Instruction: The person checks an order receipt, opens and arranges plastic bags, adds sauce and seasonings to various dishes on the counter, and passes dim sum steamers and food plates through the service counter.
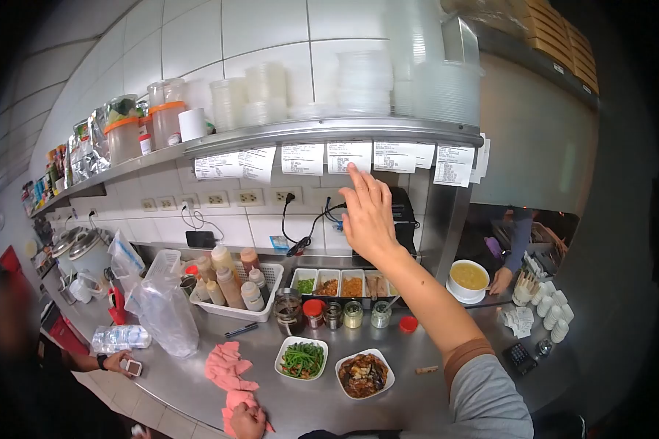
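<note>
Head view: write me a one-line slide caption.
Right hand raised to a row of printed slips, left hand on a pink cloth, two filled dishes on the metal counter.

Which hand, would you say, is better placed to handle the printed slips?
Probably the right hand: its fingers are up at a printed slip, while the left hand is down on the pink cloth.

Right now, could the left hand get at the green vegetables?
Probably yes: the left hand is on the pink cloth, and only cloth and bare counter seem to lie between it and the green vegetables.
</note>
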`<state>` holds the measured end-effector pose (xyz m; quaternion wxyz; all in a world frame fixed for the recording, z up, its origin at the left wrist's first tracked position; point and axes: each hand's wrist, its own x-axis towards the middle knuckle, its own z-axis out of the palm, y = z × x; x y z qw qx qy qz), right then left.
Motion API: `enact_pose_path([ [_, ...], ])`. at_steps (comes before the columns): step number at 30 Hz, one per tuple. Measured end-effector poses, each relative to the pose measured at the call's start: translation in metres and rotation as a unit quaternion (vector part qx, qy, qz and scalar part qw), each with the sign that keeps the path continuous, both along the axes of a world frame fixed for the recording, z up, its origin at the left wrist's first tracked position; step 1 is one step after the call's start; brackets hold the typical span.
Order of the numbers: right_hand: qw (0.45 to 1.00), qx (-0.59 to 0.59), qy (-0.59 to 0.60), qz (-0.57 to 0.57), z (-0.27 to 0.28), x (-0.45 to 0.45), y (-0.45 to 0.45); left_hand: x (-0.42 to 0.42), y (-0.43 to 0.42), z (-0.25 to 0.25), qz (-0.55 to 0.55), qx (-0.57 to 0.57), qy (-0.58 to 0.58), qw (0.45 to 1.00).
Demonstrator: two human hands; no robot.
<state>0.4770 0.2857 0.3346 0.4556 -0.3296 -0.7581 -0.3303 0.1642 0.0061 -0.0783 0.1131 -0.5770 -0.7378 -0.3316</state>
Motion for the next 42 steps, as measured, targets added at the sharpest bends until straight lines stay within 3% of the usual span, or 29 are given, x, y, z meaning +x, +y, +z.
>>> enact_pose_path([
  [7, 0.997, -0.039, -0.011, -0.061, 0.002, -0.005, 0.006, -0.004, 0.004, -0.002, -0.017, 0.015, -0.009, 1.000],
  [22, 0.993, 0.000, 0.018, -0.118, 0.022, -0.008, 0.014, -0.002, 0.002, 0.004, -0.017, 0.013, -0.003, 1.000],
  [42, 0.991, 0.007, 0.039, -0.125, 0.024, -0.018, 0.021, -0.004, 0.003, 0.001, -0.029, 0.025, -0.007, 0.999],
])
